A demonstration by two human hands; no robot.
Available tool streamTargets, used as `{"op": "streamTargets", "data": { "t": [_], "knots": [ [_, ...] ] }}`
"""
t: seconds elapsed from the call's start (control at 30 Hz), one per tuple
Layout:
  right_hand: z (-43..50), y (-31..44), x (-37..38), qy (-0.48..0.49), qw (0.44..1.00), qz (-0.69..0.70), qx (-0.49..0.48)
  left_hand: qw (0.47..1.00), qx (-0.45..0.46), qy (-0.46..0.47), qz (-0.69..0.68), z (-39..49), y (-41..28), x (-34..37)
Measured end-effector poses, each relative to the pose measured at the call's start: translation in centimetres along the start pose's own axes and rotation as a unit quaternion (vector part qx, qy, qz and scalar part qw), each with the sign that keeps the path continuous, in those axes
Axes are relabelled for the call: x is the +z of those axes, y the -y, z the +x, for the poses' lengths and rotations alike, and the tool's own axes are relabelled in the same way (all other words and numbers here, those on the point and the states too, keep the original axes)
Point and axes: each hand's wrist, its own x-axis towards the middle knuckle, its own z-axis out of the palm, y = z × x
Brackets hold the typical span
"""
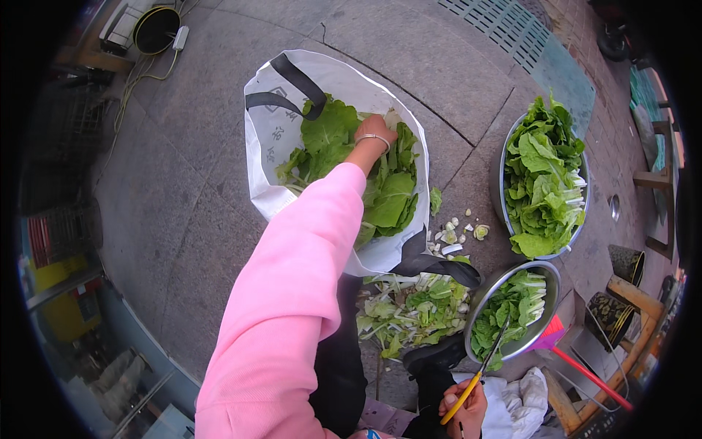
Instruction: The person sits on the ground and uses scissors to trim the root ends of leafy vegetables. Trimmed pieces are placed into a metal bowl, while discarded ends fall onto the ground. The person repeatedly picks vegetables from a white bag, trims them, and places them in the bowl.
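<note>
Inside a large white bag (263, 159) with black straps, my left hand (375, 134) reaches among loose leafy greens (332, 126). Its fingers are curled and partly hidden, so a hold on a stem cannot be confirmed. A pink sleeve covers that arm, and a bracelet circles the wrist. Low in the view, my right hand (466, 409) grips yellow-handled scissors (463, 398), their dark blades pointing up over the smaller metal basin (553, 274). Trimmed greens (507, 307) lie in this basin, white stems to the right. Behind it, a larger basin (498, 181) is heaped with greens (543, 175).
Leaf scraps (417, 307) cover the ground beside my dark shoe (436, 354); cut stem ends (452, 236) lie by the bag. A red-handled broom (589, 376) and wooden frame (636, 296) stand right. Cables (129, 93) trail at upper left, near a glass-fronted cabinet (126, 329).
</note>
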Motion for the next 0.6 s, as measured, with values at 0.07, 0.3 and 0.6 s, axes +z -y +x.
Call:
{"op": "streamTargets", "data": {
  "t": [0.07,0.3,0.6],
  "knots": [
    [0.0,-0.3,-0.4,0.003,1.0,0.009,-0.007,1.0,-0.027,-0.004,0.009,-0.7,-0.9,-0.3],
    [0.4,-0.7,-0.7,-0.02,0.997,0.042,0.064,0.997,-0.057,-0.041,0.04,-1.5,-1.4,2.0],
    [-1.3,2.3,1.0,-0.017,0.997,0.015,0.067,0.938,0.11,-0.146,-0.294,-4.5,1.5,-7.4]
  ]
}}
